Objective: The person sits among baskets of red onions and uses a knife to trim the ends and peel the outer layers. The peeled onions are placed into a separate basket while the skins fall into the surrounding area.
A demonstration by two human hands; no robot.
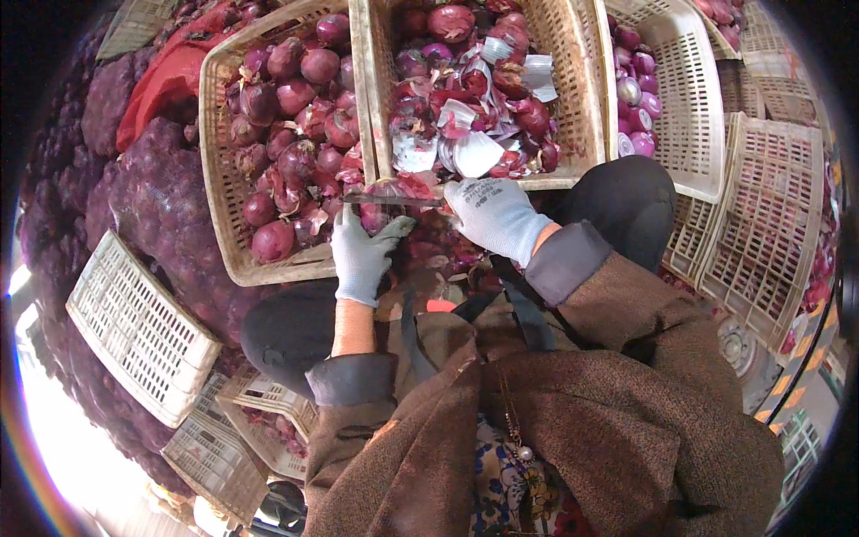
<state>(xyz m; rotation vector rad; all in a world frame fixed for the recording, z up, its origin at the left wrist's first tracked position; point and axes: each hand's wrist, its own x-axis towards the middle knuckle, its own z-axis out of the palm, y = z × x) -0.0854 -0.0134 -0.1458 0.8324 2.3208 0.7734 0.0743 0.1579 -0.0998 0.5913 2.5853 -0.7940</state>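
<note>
My left hand (362, 252), in a pale knitted glove, holds a red onion (379, 216) at the near edge of the crates. Gripped in my gloved right hand (500, 213) is a knife (402, 200), its dark blade lying across that onion and pointing left. How deep the blade sits in the onion cannot be made out. Whole red onions with dry skins fill much of the left plastic crate (285, 265). The middle crate (567, 74) holds onion skins (476, 153), cut pieces and some onions. Peeled purple onions (641, 121) lie in the right crate (691, 101).
Full mesh sacks of onions (158, 201) are heaped on the left, with a red mesh bag (164, 80) above. A white crate (144, 329) leans against them. Stacked crates (762, 221) stand at right, near a wheel (737, 346). My knees flank the work; skins litter the floor between.
</note>
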